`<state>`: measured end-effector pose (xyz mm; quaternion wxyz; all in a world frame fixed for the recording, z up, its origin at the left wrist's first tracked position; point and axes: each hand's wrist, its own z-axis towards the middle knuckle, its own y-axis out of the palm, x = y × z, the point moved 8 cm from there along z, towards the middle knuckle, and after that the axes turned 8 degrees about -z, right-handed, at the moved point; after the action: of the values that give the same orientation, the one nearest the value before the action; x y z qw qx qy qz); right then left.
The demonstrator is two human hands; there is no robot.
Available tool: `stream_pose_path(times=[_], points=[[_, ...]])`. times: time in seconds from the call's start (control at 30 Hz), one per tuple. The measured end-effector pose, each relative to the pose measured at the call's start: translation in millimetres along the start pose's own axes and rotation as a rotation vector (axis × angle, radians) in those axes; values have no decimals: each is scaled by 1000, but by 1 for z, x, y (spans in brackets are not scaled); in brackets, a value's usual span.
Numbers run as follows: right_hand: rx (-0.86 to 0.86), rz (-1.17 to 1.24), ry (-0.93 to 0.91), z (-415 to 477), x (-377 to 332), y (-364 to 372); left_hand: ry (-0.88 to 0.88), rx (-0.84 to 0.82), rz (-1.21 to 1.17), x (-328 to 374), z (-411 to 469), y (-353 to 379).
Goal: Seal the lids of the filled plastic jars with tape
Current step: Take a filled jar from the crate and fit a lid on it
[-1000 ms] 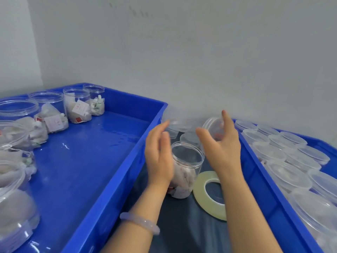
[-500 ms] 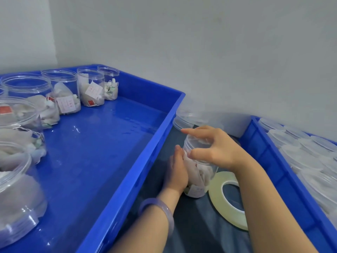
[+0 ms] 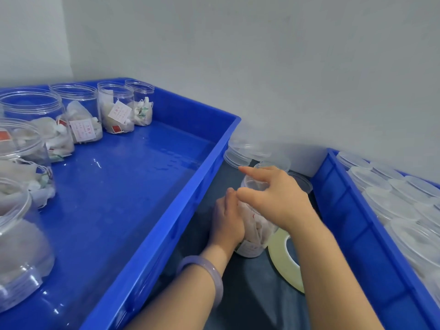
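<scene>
The right hand (image 3: 281, 201) has come down, gripping the clear lid (image 3: 254, 184) on the small clear plastic jar (image 3: 254, 234); the left hand (image 3: 227, 225) holds its side. Wide blue plastic tray (image 3: 123, 191) and second blue tray (image 3: 345, 222) squeeze it; pale tape ring (image 3: 277, 248) just beside

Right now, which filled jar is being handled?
The jar outside the left blue tray, gripped by the left hand and right hand; the others stand untouched inside it.

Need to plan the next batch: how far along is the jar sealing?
Done: nothing visibly taped. In hand: left hand grips one filled jar while right hand grips its top, apparently fitting a lid; the tape roll lies flat beside it, unused. Left: the lidless jars in the blue tray need lids and tape.
</scene>
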<state>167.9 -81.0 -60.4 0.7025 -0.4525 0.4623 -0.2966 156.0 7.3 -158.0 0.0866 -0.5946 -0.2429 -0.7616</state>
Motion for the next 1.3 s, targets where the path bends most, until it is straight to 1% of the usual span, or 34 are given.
stream_pose_path(times=[0.07, 0.1, 0.2, 0.27, 0.33, 0.4, 0.43, 0.47, 0.53, 0.57, 0.63, 0.7, 0.77, 0.83, 0.93, 1.03, 1.1, 1.13, 1.17, 1.2, 1.3], points=[[50, -77, -26, -4, -2, 0, -8, 0, 5, 0, 1, -1], [45, -69, -41, -4, -2, -1, -21, -5, 1, -1, 2, -1], [48, 103, -68, -6, 1, -8, -20, -21, -2, 2, 2, 1], [116, 182, -93, -10, 2, -14, 17, -24, 12, 7, 1, 2], [208, 157, -137, -15, -1, -17, 28, -32, 5, 9, 0, 3], [254, 156, -152, -18, -3, -18, 23, -33, 17, 8, 0, 4], [231, 169, -148, -17, -3, -17, 30, -31, 23, 8, 0, 3], [169, 191, -156, -14, -3, -16, 36, -27, 29, 7, 0, 1], [33, 324, -209, -9, -6, -20, 1, -46, 23, 3, 1, 1], [19, 412, -247, -8, -6, -31, -30, -64, 15, 0, 3, 3], [109, 499, -330, -8, -6, -62, -72, -64, 8, -2, 5, 4], [167, 400, -341, -7, -5, -72, -64, -62, 15, -1, 6, 5], [98, 282, -299, -7, -5, -49, -46, -65, 32, -1, 5, 6], [63, 272, -280, -12, -5, -25, -40, -62, 38, 0, 3, 3], [68, 264, -298, -15, -7, -16, -36, -62, 19, 4, -1, 1], [-16, 243, -298, -10, -10, -19, -37, -67, 39, 6, -2, 0], [-95, 165, -302, -9, -16, -14, -31, -83, 43, 5, 1, 1], [-105, 137, -293, -10, -16, -12, -35, -90, 46, 4, 2, 2], [-85, 130, -269, -11, -16, -11, -35, -88, 42, 4, 2, 2], [-29, 136, -228, -12, -13, -12, -18, -80, 43, 3, 1, 2], [223, 67, -29, -20, -1, -16, 15, -79, 91, -2, 2, 4]])
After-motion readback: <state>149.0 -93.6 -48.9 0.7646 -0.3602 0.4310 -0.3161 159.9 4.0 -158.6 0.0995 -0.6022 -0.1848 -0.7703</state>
